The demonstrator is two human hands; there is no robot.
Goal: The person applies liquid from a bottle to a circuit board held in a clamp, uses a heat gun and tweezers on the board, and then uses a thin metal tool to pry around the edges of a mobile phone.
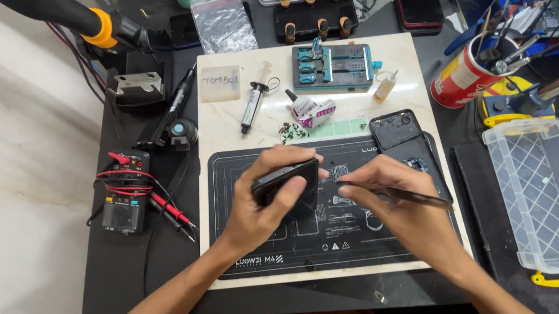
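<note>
Over the black printed work mat [326, 244], near the middle of the bench, the left hand [270, 202] grips a small black slab-shaped phone part [289, 185], fingers wrapped around its edges, tilted above the mat. Just right of it, the right hand [393, 203] pinches slim dark metal tweezers [397, 194], tip pointing left toward that part. Farther right lies an opened black phone body [397, 133]; a red and black multimeter [124, 196] sits well left.

This is a phone-repair workbench, as shown by the black printed repair mat [326, 244], a multimeter with red probes [125, 199], a blue board-holding fixture [330, 66], a syringe of paste [251, 105], loose tiny screws [292, 132] and an opened phone [405, 140].
</note>
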